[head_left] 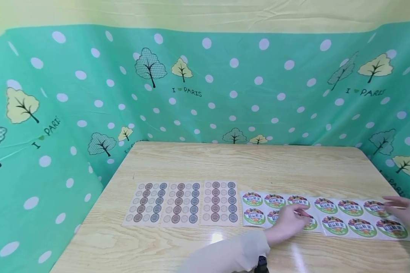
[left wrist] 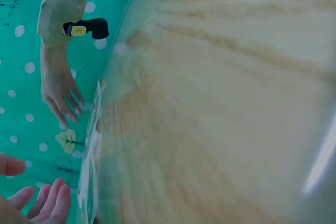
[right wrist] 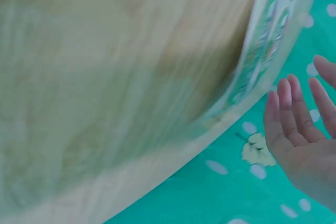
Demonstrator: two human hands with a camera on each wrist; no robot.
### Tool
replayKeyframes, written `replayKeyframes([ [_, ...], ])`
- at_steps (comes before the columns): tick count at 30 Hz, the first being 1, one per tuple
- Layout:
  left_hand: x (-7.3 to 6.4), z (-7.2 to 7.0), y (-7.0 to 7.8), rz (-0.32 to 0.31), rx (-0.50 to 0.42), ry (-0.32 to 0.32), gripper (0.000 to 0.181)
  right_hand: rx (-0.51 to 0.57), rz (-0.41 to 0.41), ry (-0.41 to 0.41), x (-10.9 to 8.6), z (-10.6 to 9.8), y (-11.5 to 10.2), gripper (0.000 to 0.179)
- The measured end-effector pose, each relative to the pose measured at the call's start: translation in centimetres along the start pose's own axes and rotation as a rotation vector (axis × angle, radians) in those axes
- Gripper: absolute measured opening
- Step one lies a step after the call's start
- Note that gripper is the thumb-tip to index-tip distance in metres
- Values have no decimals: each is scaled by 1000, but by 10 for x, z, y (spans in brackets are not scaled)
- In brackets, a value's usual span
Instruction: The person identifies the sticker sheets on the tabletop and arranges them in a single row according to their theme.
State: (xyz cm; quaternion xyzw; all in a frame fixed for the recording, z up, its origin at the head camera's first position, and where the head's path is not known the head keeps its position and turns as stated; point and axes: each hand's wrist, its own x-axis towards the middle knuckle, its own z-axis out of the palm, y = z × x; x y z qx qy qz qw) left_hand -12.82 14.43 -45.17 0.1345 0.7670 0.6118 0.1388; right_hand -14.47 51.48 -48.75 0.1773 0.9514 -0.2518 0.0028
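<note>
In the head view, two sheets of round fruit stickers lie side by side at the right of the table. My left hand (head_left: 288, 223) is over the right part of the left fruit sticker sheet (head_left: 254, 216), hiding some of its stickers. At the outer end of the other fruit sticker sheet (head_left: 348, 218) is my right hand (head_left: 408, 212), fingers extended over its corner. The left wrist view has the left hand (left wrist: 44, 203) with loosely bent, parted fingers and nothing in them. Fingers spread, the right hand (right wrist: 302, 135) is bare in the right wrist view.
Three sheets of small round stickers, among them the middle sheet (head_left: 181, 203), lie in a row left of the fruit stickers on the wooden table (head_left: 246, 163). A green dotted curtain (head_left: 191, 87) hangs behind the table and along both sides.
</note>
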Motion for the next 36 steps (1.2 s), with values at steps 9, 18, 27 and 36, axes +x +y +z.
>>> replayKeyframes([
  [9,-2,-38,-1,80,158,-84,31,-22,-165,-86,-8,-2,-39,66],
  [18,-1,-78,1,193,355,-79,36,-41,-337,-19,4,20,-51,60],
  [27,-3,-123,8,187,451,-24,40,-24,-417,-105,-56,-8,-158,44],
  [36,-13,-167,11,180,562,43,44,-18,-505,-36,-69,3,-183,41],
])
